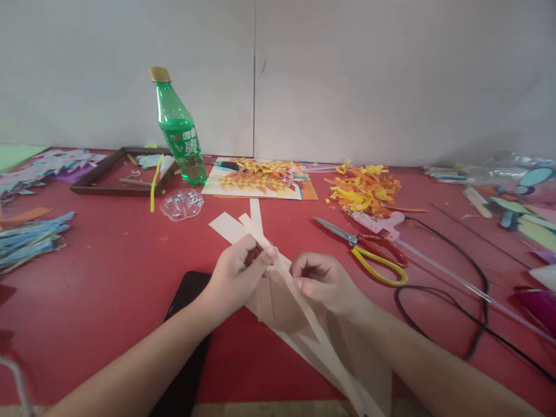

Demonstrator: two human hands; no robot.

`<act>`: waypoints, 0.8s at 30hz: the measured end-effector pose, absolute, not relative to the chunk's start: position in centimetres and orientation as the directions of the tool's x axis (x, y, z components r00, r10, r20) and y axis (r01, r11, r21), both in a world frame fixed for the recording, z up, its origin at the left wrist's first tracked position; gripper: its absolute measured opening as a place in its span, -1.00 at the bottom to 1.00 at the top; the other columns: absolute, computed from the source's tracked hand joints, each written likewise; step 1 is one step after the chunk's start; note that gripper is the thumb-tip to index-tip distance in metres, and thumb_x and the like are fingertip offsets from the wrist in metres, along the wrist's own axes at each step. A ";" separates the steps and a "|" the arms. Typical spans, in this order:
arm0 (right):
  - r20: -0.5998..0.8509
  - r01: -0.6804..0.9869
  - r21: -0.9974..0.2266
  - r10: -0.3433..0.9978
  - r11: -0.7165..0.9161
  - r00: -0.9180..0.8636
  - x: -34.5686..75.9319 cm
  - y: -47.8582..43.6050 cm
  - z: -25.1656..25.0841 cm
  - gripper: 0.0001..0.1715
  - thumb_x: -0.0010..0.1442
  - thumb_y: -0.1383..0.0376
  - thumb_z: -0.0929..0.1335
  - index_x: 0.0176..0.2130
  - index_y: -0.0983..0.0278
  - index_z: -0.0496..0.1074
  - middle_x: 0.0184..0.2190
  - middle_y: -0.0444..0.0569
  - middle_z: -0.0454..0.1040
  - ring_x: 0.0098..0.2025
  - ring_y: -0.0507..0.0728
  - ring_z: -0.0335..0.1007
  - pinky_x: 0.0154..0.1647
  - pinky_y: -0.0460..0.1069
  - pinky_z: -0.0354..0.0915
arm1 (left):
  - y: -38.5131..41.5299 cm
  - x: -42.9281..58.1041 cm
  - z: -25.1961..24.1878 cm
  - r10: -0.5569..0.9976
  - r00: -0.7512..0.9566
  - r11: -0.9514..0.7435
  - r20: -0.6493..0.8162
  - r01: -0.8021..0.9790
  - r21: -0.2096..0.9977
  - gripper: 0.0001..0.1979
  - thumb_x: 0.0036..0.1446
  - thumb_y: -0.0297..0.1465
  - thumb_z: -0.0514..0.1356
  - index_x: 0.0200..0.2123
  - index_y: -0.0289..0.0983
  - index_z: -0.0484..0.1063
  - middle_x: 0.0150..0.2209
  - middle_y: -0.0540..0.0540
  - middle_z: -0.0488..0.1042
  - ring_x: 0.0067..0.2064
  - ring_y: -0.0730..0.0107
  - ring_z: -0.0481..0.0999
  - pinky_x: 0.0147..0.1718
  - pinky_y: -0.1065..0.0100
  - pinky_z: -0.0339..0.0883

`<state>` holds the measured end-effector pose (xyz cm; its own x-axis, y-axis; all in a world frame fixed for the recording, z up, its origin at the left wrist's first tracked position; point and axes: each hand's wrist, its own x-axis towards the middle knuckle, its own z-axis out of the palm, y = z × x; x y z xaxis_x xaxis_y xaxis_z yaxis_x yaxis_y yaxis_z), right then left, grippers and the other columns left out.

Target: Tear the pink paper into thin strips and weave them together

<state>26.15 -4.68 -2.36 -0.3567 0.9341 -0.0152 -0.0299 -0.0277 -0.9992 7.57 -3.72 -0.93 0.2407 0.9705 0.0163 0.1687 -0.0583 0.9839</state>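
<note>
Paper strip [311, 318] runs aslant above the red worktop [130, 249], over larger pale paper [376, 362]. Left hand [245, 266] nearly closed, thumb and fingers pinching the strip near its far end. Right hand [324, 284] loosely curled, thumb and forefinger at the strip's edge; cannot tell whether it grips or only touches. Handling, my judgement: light pinch, even tension, small finger moves; thin paper probably creases or twists if pulled hard, and keeping the loose near end off the paper below should prevent snagging. Containers: clear flower-shaped case [182, 204] left of the far paper ends, small black-and-white pieces inside; lid position unclear. Green bottle [180, 130] just behind it, gold cap on, fill level hard to read. Brown frame [108, 190] further left, small pale scraps within its border.
</note>
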 end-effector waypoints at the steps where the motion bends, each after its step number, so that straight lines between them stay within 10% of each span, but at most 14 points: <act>1: -0.019 -0.029 -0.999 0.935 -0.031 -0.355 26.1 -4.7 -2.3 -0.92 -0.09 0.38 0.37 -0.53 0.29 0.34 -0.59 -0.18 0.29 -0.56 -0.03 0.12 -0.54 -0.11 0.07 | -3.6 7.6 -0.9 0.975 0.219 -0.060 0.027 0.143 0.988 -0.74 0.18 -0.20 0.11 -0.39 -0.29 0.33 -0.51 0.05 0.32 -0.47 0.50 0.33 -0.46 0.45 0.25; 6: -0.034 -0.025 -0.999 0.936 -0.046 -0.351 26.0 -4.7 -2.0 -0.92 -0.11 0.38 0.36 -0.55 0.28 0.32 -0.62 -0.20 0.26 -0.58 -0.04 0.08 -0.56 -0.11 0.04 | -3.3 7.7 -0.7 0.986 0.163 -0.061 0.044 0.103 0.993 -0.73 0.19 -0.20 0.10 -0.41 -0.29 0.32 -0.55 0.07 0.30 -0.51 0.52 0.32 -0.50 0.48 0.22; 13: -0.062 0.027 -0.998 0.954 -0.056 -0.294 26.0 -4.5 -2.4 -0.92 -0.09 0.37 0.36 -0.53 0.29 0.33 -0.61 -0.21 0.24 -0.56 -0.03 0.08 -0.55 -0.11 0.03 | -3.4 7.8 -0.8 0.837 0.536 -0.076 -0.113 0.318 0.945 -0.76 0.10 -0.23 0.18 -0.35 -0.29 0.49 -0.41 -0.04 0.50 -0.40 0.41 0.42 -0.44 0.44 0.24; 24: -0.014 0.001 -1.000 0.945 -0.014 -0.326 26.1 -4.4 -2.5 -0.92 -0.07 0.36 0.36 -0.52 0.28 0.33 -0.59 -0.20 0.27 -0.54 -0.02 0.12 -0.51 -0.11 0.07 | -3.3 7.8 -1.1 0.921 0.377 0.009 -0.099 0.232 0.973 -0.74 0.05 -0.21 0.22 -0.43 -0.30 0.46 -0.49 -0.05 0.48 -0.46 0.41 0.43 -0.48 0.43 0.29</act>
<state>26.07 -4.35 -2.49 -0.3260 0.9453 -0.0139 0.0012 -0.0142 -0.9999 7.79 -3.28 -1.09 0.3767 0.9210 -0.0987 0.2320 0.0094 0.9727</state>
